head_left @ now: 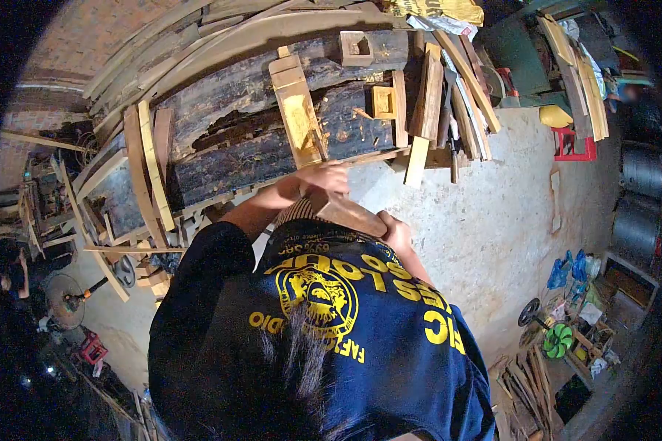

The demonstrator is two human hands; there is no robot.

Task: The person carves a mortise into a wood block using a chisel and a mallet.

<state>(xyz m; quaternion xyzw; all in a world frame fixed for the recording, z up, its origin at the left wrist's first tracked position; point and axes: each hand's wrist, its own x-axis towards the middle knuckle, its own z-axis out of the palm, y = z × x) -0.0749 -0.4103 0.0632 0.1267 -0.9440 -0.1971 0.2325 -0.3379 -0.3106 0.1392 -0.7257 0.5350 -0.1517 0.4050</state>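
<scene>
My left hand [324,178] is closed around a narrow chisel [319,144], mostly hidden by my fingers. Its visible part meets the near end of a long wooden piece [290,92] with a pale, hollowed face. That piece lies across a big dark timber slab [232,99]. In my right hand [397,234] is one end of a thick wooden block [349,213], whose other end lies just below my left hand. Wood chips [362,113] and a small square wooden box [384,102] rest on the slab to the right.
Another hollow wooden block [356,48] stands at the slab's back. Loose boards [428,92] lie at its right end, more planks [146,158] at its left. A red stool [574,144] and green fan [558,339] are on the right. Another person [15,275] is at far left.
</scene>
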